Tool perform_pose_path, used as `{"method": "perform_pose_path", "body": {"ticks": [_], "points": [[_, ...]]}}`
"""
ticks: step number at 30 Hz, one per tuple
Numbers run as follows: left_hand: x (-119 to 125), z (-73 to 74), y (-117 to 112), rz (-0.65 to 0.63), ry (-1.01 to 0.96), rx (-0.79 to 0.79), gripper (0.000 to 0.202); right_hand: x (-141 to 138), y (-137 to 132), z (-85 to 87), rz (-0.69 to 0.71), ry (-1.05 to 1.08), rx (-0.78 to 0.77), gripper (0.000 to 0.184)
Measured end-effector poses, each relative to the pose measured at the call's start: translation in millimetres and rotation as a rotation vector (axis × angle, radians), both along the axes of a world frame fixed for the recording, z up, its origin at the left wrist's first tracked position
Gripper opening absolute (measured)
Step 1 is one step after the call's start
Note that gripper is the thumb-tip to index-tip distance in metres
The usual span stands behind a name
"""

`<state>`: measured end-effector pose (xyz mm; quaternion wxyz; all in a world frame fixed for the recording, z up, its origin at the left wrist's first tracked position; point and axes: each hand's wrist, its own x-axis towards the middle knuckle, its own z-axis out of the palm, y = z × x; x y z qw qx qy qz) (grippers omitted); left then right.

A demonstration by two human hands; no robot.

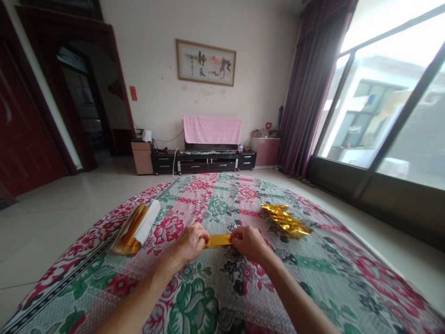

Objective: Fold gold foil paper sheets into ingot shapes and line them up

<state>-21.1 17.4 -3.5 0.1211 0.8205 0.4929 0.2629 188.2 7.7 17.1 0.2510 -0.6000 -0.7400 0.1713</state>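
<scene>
— Right, straight to the strip (218, 240)! Gold, narrow, level between left hand (190, 243) and right hand (251, 243), about midway across from side to side.

— And the fingers (201, 231)?

— Pinching, on both hands! Left fingertips and thumb closed on the left end, right ones on the right end. Gold middle in full sight between them, long side running straight across.

— Down on the cloth (219, 208), or just off it?

— Cannot tell, not from this angle. Very close to it, at any rate.

— Now then, room to move?

— Cloth and more cloth straight ahead, right up to the far rounded edge! Beyond the right hand and apart from it, a row of gold folds (287, 222), creased and shiny. Well out to the left, a curled stack (137, 227) of gold and white sheets, near the left border.

— And the surface?

— Red and green flowers, grey and pink bands, pale floor (38, 241) past the edge.

— Quick look up?

— Over to the wall (149, 51): low black cabinet (208, 165), pink cover (212, 130) above, framed picture (206, 62) higher still. Purple curtain (302, 88) and bright window (375, 111) to the right, dark red door (28, 125) to the left!
</scene>
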Motion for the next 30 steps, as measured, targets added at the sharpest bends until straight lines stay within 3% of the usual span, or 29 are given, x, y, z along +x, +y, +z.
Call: {"method": "perform_pose_path", "body": {"ticks": [8,11,15,18,30], "points": [[-6,3.4,-4,-0.115,-0.001,0.033,0.026,-1,-8,3.7,-0.041,-0.24,0.063,0.022],[-7,7.2,-6,-0.137,0.025,0.024,0.026,0,-8,4.6,0.045,-0.285,0.169,0.019],[-8,11.8,-8,-0.184,0.092,0.029,0.025,-2,-6,1.6,0.262,-0.22,0.224,0.024],[-9,11.8,-8,-0.205,0.109,0.057,0.025,-3,-5,-4.9,0.346,-0.158,0.213,0.027],[-13,5.1,-1,-0.203,-0.04,0.037,0.021,-1,-9,-21.9,0.388,-0.004,0.311,0.022]]}}
